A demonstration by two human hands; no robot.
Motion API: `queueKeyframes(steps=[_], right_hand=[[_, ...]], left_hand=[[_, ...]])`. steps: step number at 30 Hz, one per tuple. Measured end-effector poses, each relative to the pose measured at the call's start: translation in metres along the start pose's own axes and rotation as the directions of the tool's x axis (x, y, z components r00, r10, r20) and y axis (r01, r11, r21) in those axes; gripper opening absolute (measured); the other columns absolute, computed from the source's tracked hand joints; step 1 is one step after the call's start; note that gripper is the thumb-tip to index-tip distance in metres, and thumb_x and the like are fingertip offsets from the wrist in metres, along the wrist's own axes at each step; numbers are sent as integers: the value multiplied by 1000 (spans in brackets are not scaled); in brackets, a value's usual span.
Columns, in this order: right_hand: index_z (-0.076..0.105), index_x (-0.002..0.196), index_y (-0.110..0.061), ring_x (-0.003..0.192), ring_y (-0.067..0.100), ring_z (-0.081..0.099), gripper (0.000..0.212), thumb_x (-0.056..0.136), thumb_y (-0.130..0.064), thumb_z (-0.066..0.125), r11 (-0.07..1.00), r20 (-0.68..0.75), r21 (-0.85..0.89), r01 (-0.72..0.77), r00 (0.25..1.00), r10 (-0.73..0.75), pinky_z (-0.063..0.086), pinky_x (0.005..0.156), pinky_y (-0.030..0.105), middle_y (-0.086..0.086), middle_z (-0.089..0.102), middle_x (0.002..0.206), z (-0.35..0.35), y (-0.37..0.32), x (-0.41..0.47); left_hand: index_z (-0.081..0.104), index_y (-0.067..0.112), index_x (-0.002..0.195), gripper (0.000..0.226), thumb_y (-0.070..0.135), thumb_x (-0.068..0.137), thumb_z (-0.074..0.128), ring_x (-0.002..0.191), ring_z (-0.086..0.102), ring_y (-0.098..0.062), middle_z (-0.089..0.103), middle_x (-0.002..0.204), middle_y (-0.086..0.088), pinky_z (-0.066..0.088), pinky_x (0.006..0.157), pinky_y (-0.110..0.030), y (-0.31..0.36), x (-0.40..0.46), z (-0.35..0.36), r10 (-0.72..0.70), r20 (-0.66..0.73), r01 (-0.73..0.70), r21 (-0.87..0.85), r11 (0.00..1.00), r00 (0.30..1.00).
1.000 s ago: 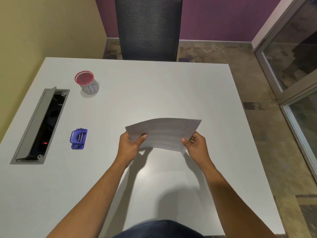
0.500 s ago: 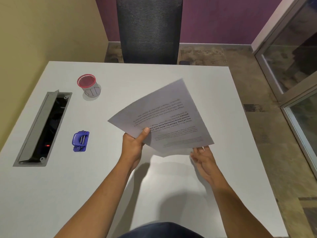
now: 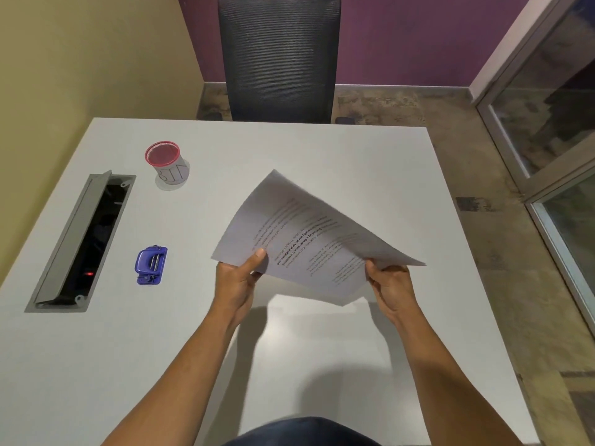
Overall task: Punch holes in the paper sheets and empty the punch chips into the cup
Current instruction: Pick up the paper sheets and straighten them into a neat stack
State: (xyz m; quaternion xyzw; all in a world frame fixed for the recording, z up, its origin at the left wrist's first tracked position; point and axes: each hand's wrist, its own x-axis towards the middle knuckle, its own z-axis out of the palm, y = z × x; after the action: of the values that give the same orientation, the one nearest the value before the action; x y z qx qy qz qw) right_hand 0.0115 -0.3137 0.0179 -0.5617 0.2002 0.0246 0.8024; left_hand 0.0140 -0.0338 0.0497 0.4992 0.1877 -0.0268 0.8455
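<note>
Printed paper sheets (image 3: 299, 233) hang above the middle of the white table (image 3: 322, 156), turned diagonally with one corner pointing away from me. My left hand (image 3: 238, 281) pinches their near left corner, thumb on top. My right hand (image 3: 389, 284) grips their right edge. A small blue hole punch (image 3: 150, 264) lies on the table to the left of my left hand, untouched. Farther back on the left stands the cup (image 3: 165, 164), white with a red rim and upright.
An open grey cable hatch (image 3: 80, 243) is sunk into the table's left side, with a red light inside. A dark mesh chair (image 3: 278, 56) stands behind the far edge. The table's right edge drops to a stone floor beside a glass door (image 3: 553, 130).
The sheets, first held flat by both hands, were swung round diagonally by my left hand while my right hand let go. My right hand has now gripped their right edge again.
</note>
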Motion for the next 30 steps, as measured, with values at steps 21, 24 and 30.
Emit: queueKeyframes(steps=[21,24,30], right_hand=[[63,96,-7,85,20,61,20,85,9,67,868,66,-494,58,997,-29,49,73,22,9,66,92,-2,6,-1],[64,94,0,82,21,59,12,86,9,66,853,51,-518,65,998,-45,47,68,21,10,64,88,0,9,0],[64,101,-10,90,21,65,23,85,6,69,880,-9,-470,67,997,-80,51,75,18,0,69,93,0,2,3]], left_hand=[[65,17,87,18,2,83,74,82,62,-18,67,86,-1,49,78,-38,-18,16,-45,138,59,-143,657,740,989],[65,17,85,18,1,84,73,80,60,-18,66,86,-1,47,76,-39,-22,16,-44,127,31,-115,666,737,991],[64,26,79,28,-2,83,70,76,59,-8,65,80,15,45,72,-31,-15,20,-40,145,19,-123,642,757,989]])
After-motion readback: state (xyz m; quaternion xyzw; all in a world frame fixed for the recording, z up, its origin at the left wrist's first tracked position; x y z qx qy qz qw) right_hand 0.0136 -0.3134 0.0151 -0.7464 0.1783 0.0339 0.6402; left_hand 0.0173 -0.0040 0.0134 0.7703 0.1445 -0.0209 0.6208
